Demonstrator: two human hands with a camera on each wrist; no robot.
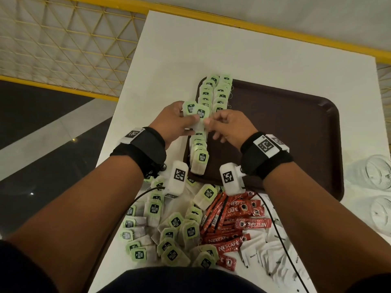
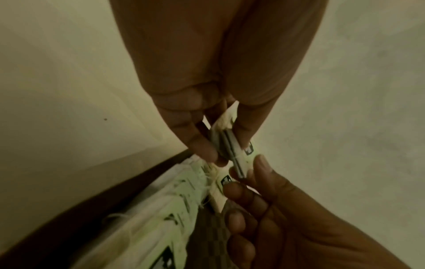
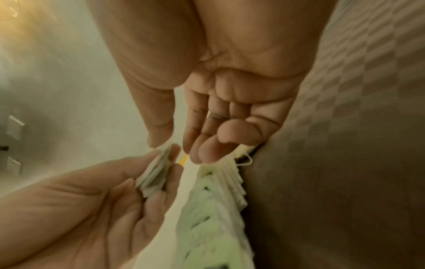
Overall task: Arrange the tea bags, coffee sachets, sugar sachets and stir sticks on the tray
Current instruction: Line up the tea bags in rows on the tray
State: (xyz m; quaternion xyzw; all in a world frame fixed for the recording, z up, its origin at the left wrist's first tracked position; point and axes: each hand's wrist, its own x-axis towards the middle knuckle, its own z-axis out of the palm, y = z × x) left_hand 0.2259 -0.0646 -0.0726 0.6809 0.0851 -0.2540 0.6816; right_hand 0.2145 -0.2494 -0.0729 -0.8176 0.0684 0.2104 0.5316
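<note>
My left hand (image 1: 190,117) grips a small stack of green-labelled tea bags (image 1: 197,112) above the left side of the dark brown tray (image 1: 285,127). My right hand (image 1: 209,122) meets it and pinches one bag of that stack between thumb and finger, which the left wrist view shows on the stack (image 2: 232,151). Two overlapping rows of tea bags (image 1: 220,92) lie along the tray's left edge below both hands. Near me on the table lie loose tea bags (image 1: 175,229), red coffee sachets (image 1: 234,220) and white sugar sachets (image 1: 266,250). No stir sticks show.
The white table (image 1: 211,49) ends close to the tray's left side, with a drop to the floor beyond. Clear glasses (image 1: 378,172) stand at the right edge. The tray's right part holds nothing. A black cable (image 1: 277,227) crosses the sachets.
</note>
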